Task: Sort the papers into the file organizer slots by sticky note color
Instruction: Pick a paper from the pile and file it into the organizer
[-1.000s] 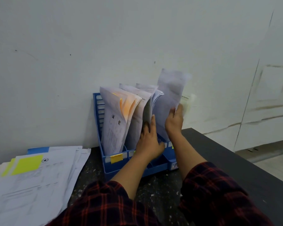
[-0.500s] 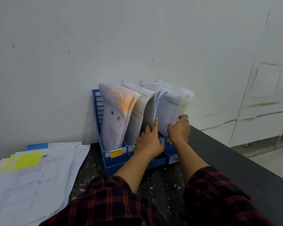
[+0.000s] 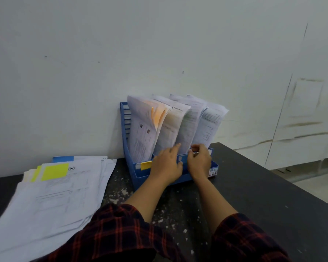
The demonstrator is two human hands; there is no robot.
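Observation:
A blue file organizer [image 3: 125, 133] stands against the wall with several bundles of white papers [image 3: 206, 125] leaning in its slots. An orange-yellow sticky note [image 3: 146, 165] marks its front left slot. My left hand [image 3: 167, 163] rests flat at the organizer's front, fingers touching the base of the middle papers. My right hand [image 3: 199, 160] hovers at the right slot's front edge, fingers curled and holding nothing I can see. A loose pile of papers [image 3: 51, 197] lies on the table to the left, its top sheet carrying a yellow sticky note [image 3: 54, 172].
The dark table [image 3: 263, 195] is speckled with white flecks, and its right edge runs diagonally. A white wall stands directly behind the organizer. A blue sheet corner [image 3: 62, 159] peeks out behind the loose pile.
The sheet my right hand held high has gone down into the rightmost slot. Both hands have dropped to the organizer's front edge, and my right hand has let go.

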